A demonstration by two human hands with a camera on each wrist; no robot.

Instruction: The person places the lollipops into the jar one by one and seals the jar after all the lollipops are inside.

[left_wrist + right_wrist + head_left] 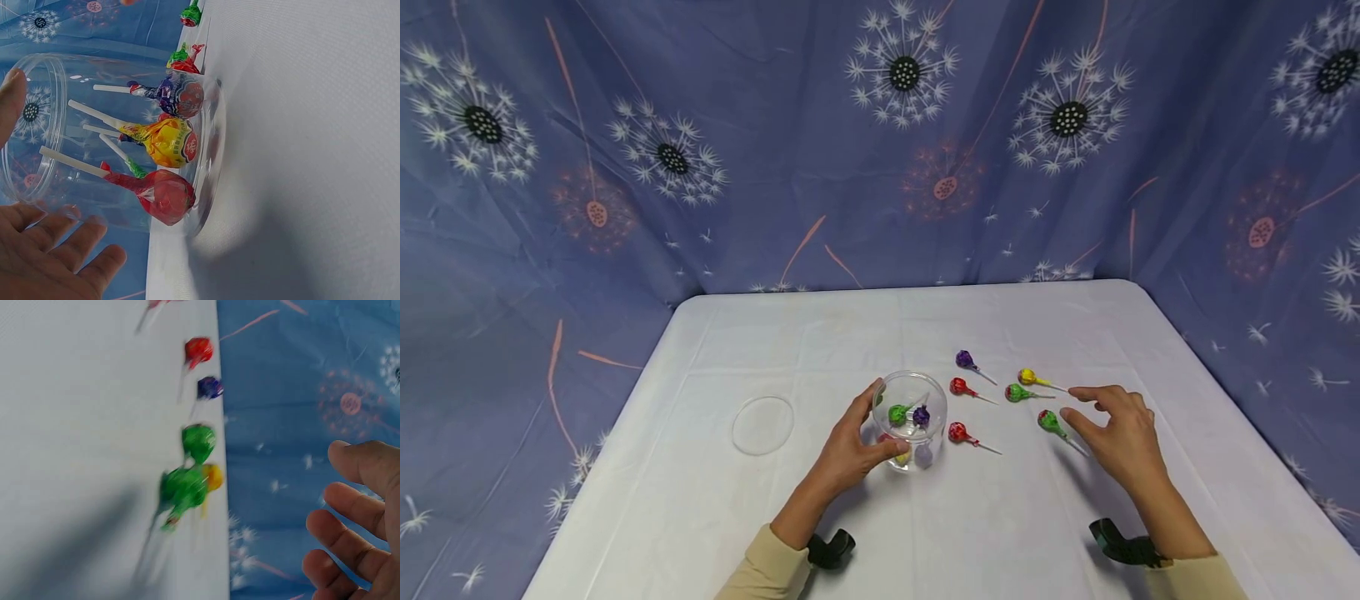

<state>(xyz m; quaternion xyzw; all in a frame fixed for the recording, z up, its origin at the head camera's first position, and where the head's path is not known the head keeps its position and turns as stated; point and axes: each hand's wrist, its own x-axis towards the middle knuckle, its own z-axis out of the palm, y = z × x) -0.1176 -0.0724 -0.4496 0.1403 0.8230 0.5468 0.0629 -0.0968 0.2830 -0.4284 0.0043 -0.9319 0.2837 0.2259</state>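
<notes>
— What is the jar (912, 421) your left hand (850, 450) holds made of?

— Clear, glossy plastic, smooth-walled. The lollipops (164, 140) inside it wear shiny crinkled foil wrappers on matt white sticks.

— And under the jar?

— Your surface (775, 500) is covered in matt white cloth, finely woven. Behind it hangs soft printed fabric (775, 167).

Clear jar (912, 421) holds red, yellow, purple, green lollipops; white tablecloth (820, 333); blue backdrop (775, 167), dandelion print; right-wrist colours somewhat blurred.
</notes>
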